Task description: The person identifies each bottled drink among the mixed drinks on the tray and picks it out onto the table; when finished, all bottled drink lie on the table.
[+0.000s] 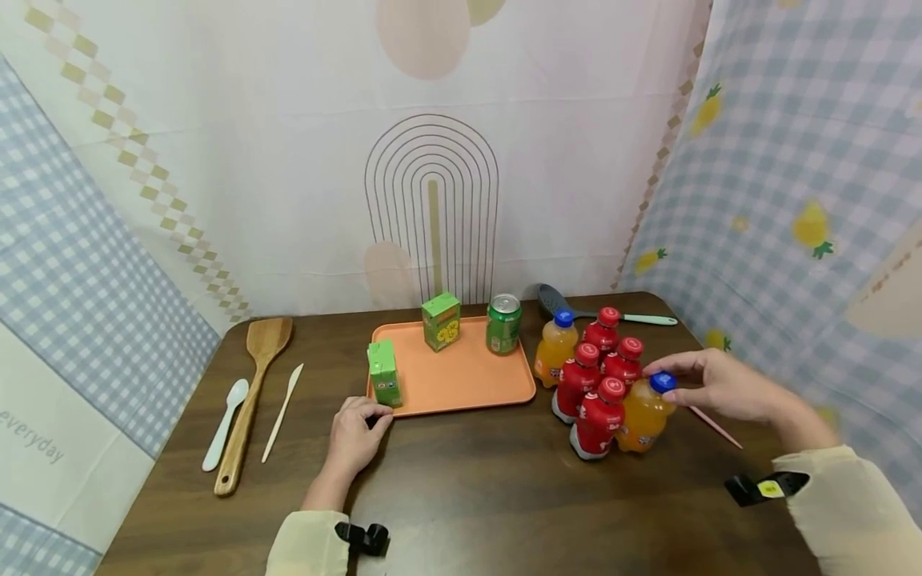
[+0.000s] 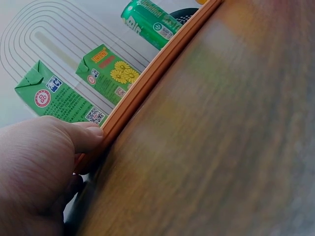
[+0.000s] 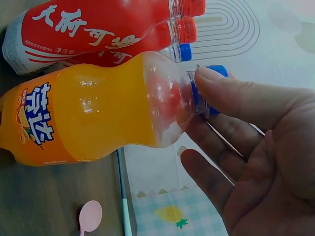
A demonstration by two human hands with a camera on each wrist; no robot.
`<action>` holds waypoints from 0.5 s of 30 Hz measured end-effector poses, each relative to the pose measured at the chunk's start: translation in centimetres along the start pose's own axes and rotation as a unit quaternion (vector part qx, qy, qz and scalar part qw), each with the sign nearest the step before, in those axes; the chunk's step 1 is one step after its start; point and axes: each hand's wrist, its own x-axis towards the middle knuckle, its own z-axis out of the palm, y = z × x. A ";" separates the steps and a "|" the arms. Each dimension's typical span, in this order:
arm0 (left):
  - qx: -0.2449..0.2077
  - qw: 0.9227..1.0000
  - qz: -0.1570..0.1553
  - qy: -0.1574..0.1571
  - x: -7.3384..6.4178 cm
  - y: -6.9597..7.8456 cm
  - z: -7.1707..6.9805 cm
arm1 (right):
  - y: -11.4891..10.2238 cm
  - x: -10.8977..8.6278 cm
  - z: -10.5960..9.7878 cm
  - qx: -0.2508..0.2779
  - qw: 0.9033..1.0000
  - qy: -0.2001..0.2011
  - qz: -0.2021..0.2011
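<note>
My left hand (image 1: 356, 436) grips the near left corner of an orange tray (image 1: 461, 384), its thumb on the rim in the left wrist view. On the tray stand two green drink cartons, one by that corner (image 1: 385, 374) and one farther back (image 1: 442, 322), plus a green soda can (image 1: 503, 324) at the back right. With thumb and fingers, my right hand (image 1: 735, 388) pinches the blue-capped neck of an orange soda bottle (image 3: 98, 113). Several red bottles (image 1: 599, 420) crowd against its left side. Behind them stands another orange soda bottle (image 1: 555, 352).
On the left of the table lie a white spoon (image 1: 226, 424), a wooden spatula (image 1: 248, 408) and a pale knife (image 1: 282, 412). A dark slotted spoon (image 1: 553, 299) lies behind the bottles. A pink spoon (image 3: 90, 216) is right of them. Patterned cloth (image 1: 317, 160) hangs behind the table.
</note>
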 end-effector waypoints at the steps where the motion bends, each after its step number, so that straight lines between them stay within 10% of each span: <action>1: 0.000 1.000 0.000 -0.002 -0.1 0.1 0.0 | 0.1 -0.2 0.0 0.000 1.000 0.001 0.000; 15: -0.005 1.000 -0.018 -0.025 0.4 0.4 -1.9 | -0.6 -0.3 0.3 -0.003 0.995 0.099 0.003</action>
